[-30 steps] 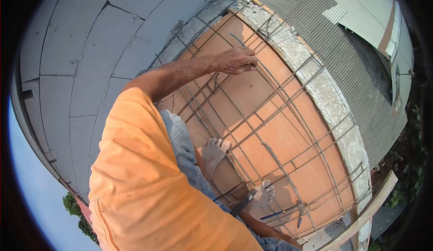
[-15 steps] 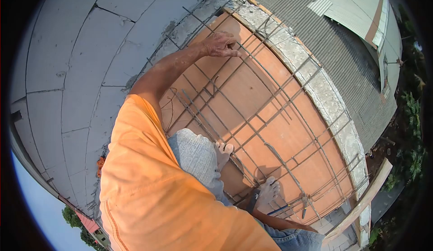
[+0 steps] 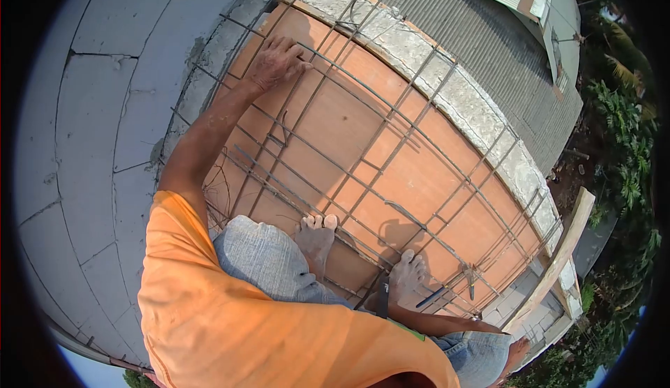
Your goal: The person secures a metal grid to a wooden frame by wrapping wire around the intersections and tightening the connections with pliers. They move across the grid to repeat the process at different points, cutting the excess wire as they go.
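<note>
At the upper left of the head view my left hand is closed over a steel rebar of the grid, with its fingers curled down around the bar. The grid of thin crossed bars lies over an orange-brown panel. Low in the view, bare skin of a limb shows beside my bent knee, near a dark strip-like object. My right hand's fingers cannot be made out there. A pincer-like tool lies on the bars beyond my right foot, with a blue-black handle close by.
A grey block wall rises on the left. Rough concrete edges the panel, with corrugated roofing beyond it. A wooden board slants at the right. Bent loose wires stick up near my left knee.
The camera view has shifted, so the grid and panel sit further left. My left hand stays at the same part of the grid, with its fingers more curled over the bar.
</note>
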A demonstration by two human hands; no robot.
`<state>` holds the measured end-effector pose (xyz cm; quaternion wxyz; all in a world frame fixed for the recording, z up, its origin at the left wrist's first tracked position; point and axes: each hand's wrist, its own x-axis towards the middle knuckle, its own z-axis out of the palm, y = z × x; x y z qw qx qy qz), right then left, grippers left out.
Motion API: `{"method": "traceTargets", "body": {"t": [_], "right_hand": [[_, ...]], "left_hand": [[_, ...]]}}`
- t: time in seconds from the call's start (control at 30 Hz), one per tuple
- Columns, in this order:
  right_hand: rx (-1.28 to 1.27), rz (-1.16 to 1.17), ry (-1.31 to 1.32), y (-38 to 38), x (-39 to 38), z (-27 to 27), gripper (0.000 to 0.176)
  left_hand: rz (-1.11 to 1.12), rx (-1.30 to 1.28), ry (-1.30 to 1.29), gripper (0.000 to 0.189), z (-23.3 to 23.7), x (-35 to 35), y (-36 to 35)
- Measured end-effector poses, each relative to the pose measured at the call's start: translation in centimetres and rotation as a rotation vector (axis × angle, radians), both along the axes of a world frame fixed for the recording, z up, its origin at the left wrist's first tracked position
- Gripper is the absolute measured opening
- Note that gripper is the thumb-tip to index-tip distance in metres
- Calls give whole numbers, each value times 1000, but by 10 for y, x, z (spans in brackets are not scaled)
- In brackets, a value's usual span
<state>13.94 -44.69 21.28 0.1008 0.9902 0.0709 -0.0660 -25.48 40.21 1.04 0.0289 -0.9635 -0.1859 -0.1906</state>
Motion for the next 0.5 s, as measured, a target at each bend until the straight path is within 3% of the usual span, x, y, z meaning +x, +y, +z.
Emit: {"method": "traceTargets", "body": {"t": [0.13, 0.2, 0.27, 0.4, 0.43, 0.5], "right_hand": [[65, 88, 17, 35, 23, -10, 32], [156, 136, -3, 74, 24, -17, 37], [169, 175, 138, 136, 21, -2, 34], [53, 559, 137, 224, 22, -4, 30], [18, 530, 202, 250, 20, 5, 30], [-10, 387, 317, 314, 0, 26, 31]], "left_hand": [[183, -41, -105, 26, 4, 6, -29], [299, -128, -167, 23, -8, 7, -52], [391, -247, -203, 24, -8, 11, -75], [607, -433, -276, 29, -5, 24, -89], [630, -414, -284, 29, -3, 26, -86], [853, -763, -412, 35, 1, 31, -79]]}}
